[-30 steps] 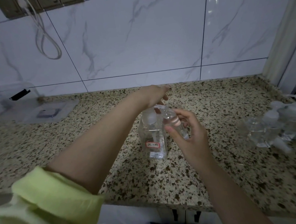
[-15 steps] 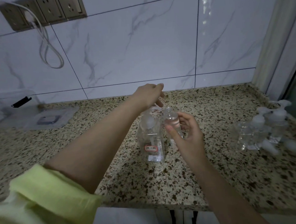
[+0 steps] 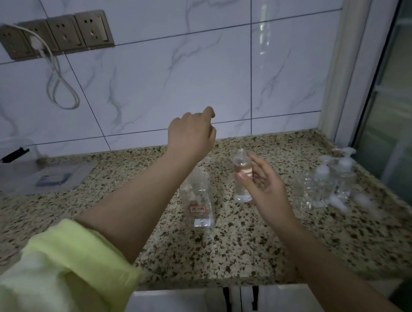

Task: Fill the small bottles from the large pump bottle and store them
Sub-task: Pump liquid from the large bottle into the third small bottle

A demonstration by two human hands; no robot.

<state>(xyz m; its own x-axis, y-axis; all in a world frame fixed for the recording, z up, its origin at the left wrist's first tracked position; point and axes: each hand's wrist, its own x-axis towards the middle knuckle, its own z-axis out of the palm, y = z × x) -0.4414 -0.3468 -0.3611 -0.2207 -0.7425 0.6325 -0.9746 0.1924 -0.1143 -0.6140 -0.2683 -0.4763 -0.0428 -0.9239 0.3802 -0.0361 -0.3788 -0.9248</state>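
The large clear pump bottle (image 3: 198,199) with a red-edged label stands on the granite counter (image 3: 229,246); my left forearm hides its pump head. My left hand (image 3: 191,135) hovers above it, fingers loosely curled, touching nothing. To the right of it, my right hand (image 3: 265,188) holds a small clear bottle (image 3: 242,175) upright, pinched between thumb and fingers. Its neck is uncapped, and its base is just above or on the counter.
Several small clear bottles with white pump caps (image 3: 327,184) are clustered at the counter's right end by a window frame. A clear plastic box (image 3: 7,158) and its lid (image 3: 49,180) sit at the far left. Wall sockets with a looped white cable (image 3: 58,87) hang above.
My left hand has lifted off the pump head. My right hand has moved the small bottle away from the nozzle to the right and stood it upright. The camera tilted upward.
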